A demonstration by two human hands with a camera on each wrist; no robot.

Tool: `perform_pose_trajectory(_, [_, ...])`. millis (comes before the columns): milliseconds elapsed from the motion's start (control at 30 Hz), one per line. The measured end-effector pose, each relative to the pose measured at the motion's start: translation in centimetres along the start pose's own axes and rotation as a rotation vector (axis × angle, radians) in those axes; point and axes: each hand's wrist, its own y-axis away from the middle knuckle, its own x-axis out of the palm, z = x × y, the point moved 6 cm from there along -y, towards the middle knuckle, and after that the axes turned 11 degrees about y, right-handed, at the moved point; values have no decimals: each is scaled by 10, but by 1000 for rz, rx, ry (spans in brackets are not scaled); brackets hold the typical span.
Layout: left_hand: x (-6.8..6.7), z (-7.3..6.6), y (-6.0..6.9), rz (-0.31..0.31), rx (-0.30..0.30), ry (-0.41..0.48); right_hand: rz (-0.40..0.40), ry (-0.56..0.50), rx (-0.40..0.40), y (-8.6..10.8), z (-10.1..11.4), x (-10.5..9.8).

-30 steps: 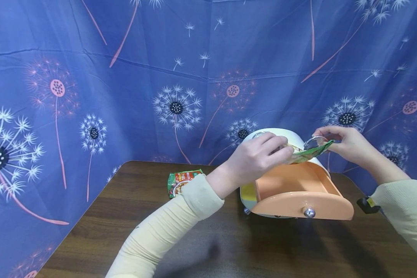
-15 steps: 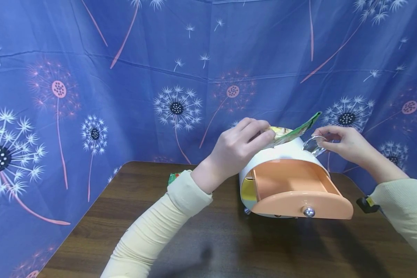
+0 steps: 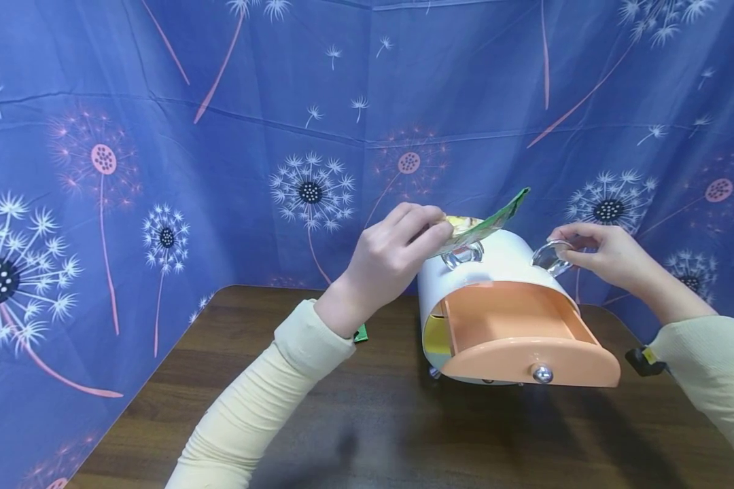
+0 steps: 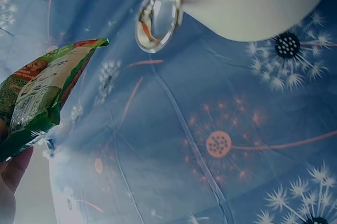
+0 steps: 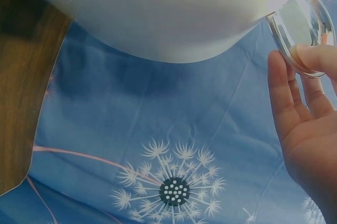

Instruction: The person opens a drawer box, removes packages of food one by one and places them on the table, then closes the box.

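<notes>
My left hand (image 3: 390,257) grips a green food packet (image 3: 488,227) by its near end, raised above the left of a white rounded cabinet (image 3: 506,261). In the left wrist view the packet (image 4: 45,89) tilts upward, with print on its side. A peach drawer (image 3: 526,363) with a silver knob is pulled out from the cabinet's front. On the cabinet's right shoulder my right hand (image 3: 614,263) pinches a silver ring (image 3: 544,257); the right wrist view shows thumb and fingers on that ring (image 5: 296,45). The left silver ring (image 3: 467,256) sits below the packet.
A second packet (image 3: 361,333) lies on the brown table (image 3: 269,319), mostly hidden by my left forearm. Something yellow (image 3: 437,334) shows inside the cabinet beside the drawer. A black and yellow object (image 3: 645,361) is beside my right sleeve. A blue dandelion-print cloth (image 3: 251,170) hangs behind.
My left hand has moved left with the packet, away from above the drawer, and the packet tilts up more. My forearm now covers most of the second packet. My right hand stays at the ring.
</notes>
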Motion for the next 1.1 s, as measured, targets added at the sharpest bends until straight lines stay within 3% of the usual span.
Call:
perform_pose_trajectory(233, [-10,7,11,-24,-19,-20,15,9,3,2,1,1])
perform_pose_trajectory(433, [-11,12,29,-6,-35,-17,9,8,5,2,0,3])
perform_pose_trajectory(900, [-15,28,82,80,-114,-61,7,-2,11,1,-1,3])
perform_pose_trajectory(1100, [-12,33,105,147,-153,-82,-2,-2,5,1,-2,2])
